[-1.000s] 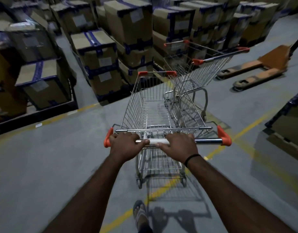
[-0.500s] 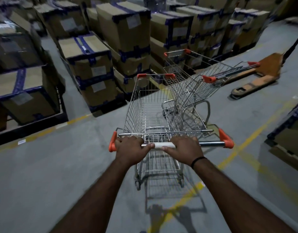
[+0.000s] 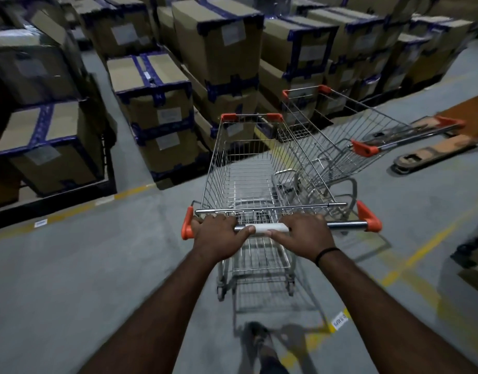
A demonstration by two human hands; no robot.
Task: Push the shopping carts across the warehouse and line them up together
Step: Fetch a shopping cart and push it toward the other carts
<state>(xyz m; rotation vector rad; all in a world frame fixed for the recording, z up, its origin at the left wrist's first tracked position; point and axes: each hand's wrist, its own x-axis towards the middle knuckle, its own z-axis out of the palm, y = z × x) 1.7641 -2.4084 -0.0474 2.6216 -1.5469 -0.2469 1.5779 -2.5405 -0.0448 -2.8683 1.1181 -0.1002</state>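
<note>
A steel wire shopping cart (image 3: 248, 163) with orange corner caps stands right in front of me on the grey floor. My left hand (image 3: 219, 234) grips the left part of its handle bar (image 3: 345, 225). My right hand (image 3: 305, 234), with a black band at the wrist, grips the bar just right of its white middle sleeve. A second, empty cart (image 3: 348, 136) stands close on the right, angled away, its handle toward the right. Its basket side lies next to my cart's right side; whether they touch I cannot tell.
Stacks of taped cardboard boxes (image 3: 154, 103) on pallets wall off the far side and left. An orange pallet jack (image 3: 434, 152) lies on the floor at right. Yellow floor lines (image 3: 421, 249) run diagonally. A dark pallet corner (image 3: 472, 255) juts in at right. My foot (image 3: 259, 338) is below.
My cart has rolled forward and turned slightly left toward the boxes. The second cart now sits farther right in view. Both hands keep the same grip.
</note>
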